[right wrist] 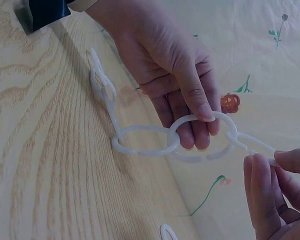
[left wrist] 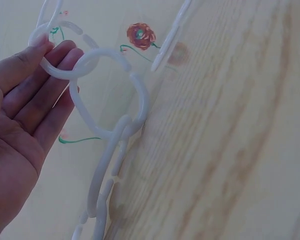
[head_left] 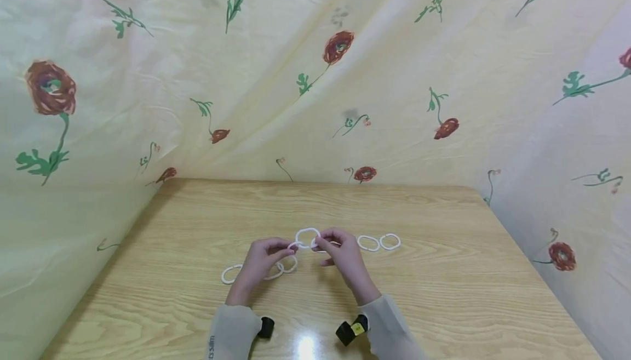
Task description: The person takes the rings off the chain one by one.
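My left hand (head_left: 261, 264) pinches a white plastic chain link (left wrist: 57, 74) between thumb and fingertips. From it a chain of linked ovals runs down to the table, with a rounded link (left wrist: 142, 97) directly joined to it. My right hand (head_left: 345, 253) pinches a white link (right wrist: 257, 143) that passes through the one in my left hand. Between the hands, the raised oval link (head_left: 308, 229) shows above the fingertips. In the right wrist view, the left hand (right wrist: 165, 55) is at the top and the right hand (right wrist: 277, 200) at the lower right.
Past the right hand, two white links (head_left: 368, 236) lie end to end on the wooden table (head_left: 443, 289). The trailing chain's end link (head_left: 223, 275) rests left of the left wrist. A floral curtain (head_left: 276, 75) surrounds the table's back and sides.
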The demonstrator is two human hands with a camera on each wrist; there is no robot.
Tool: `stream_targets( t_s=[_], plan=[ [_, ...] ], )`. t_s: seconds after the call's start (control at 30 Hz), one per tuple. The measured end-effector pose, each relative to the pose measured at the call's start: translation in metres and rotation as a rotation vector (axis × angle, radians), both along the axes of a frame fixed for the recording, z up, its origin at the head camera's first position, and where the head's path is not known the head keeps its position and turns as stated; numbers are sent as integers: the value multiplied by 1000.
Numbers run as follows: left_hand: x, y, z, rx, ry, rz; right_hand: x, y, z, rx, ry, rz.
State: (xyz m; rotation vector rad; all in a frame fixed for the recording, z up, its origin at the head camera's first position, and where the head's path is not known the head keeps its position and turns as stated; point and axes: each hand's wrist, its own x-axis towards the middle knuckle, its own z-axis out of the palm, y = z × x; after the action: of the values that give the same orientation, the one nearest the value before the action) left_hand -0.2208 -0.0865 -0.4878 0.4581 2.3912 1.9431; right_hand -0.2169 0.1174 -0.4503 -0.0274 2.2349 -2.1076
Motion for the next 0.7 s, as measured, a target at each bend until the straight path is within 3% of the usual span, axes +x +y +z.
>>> stream_targets(
  t_s=[0.17, 0.5, 0.7],
  plan=[
    [0, 0, 0, 1, -2, 29, 0, 1, -2, -15, -15, -11],
    [-1, 0, 0, 23, 64, 93, 3, -1, 0, -43, -41, -43],
    [-1, -1, 0, 33, 59, 94, 4, -1, 0, -47, -44, -45]
  ],
)
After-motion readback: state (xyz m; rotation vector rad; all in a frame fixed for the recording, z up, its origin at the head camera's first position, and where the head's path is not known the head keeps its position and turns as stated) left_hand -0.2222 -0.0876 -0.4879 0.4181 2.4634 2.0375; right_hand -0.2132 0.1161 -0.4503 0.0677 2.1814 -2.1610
